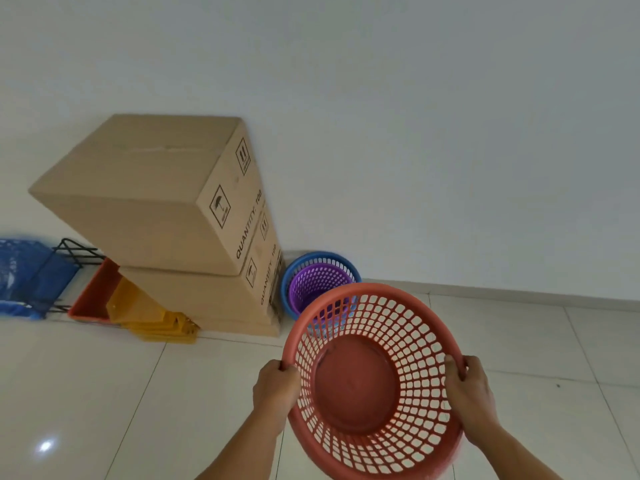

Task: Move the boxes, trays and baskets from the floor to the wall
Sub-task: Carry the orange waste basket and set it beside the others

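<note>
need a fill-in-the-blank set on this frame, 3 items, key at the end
1. The round plastic lattice basket, gripped at its rim by the left hand and the right hand, is ____ in colour.
2. The blue plastic lattice basket by the white wall has a smaller ____ one nested inside it.
3. Print on the side of the top brown cardboard box reads "____, 100".

Missing words: red; purple; QUANTITY
</note>
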